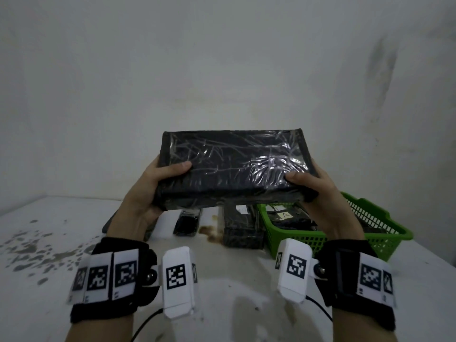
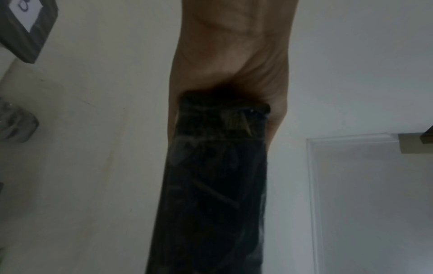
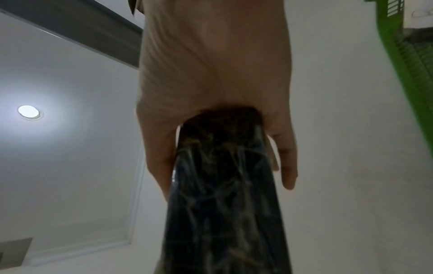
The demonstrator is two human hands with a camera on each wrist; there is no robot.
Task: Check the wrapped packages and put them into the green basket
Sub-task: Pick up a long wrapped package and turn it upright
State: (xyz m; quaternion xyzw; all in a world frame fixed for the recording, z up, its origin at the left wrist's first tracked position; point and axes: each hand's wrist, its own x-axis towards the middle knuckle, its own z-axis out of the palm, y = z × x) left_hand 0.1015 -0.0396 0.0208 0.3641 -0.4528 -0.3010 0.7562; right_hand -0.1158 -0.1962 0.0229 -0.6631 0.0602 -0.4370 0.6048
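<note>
A large flat black package (image 1: 232, 166) wrapped in shiny film is held up in the air over the table, its broad face tilted toward me. My left hand (image 1: 158, 183) grips its left end, thumb on top. My right hand (image 1: 311, 186) grips its right end the same way. In the left wrist view the package (image 2: 215, 185) runs away from the palm (image 2: 232, 55). The right wrist view shows the package (image 3: 225, 194) clamped between thumb and fingers (image 3: 286, 159). The green basket (image 1: 370, 225) stands at the right on the table and holds wrapped packages, one with a white label (image 1: 286, 215).
On the white table (image 1: 222, 304) below the held package lie more black wrapped packages: a small one (image 1: 186, 224) and a longer one (image 1: 240, 228) with a white label. A brown stain (image 1: 209, 232) marks the tabletop between them. Grey walls close in behind and left.
</note>
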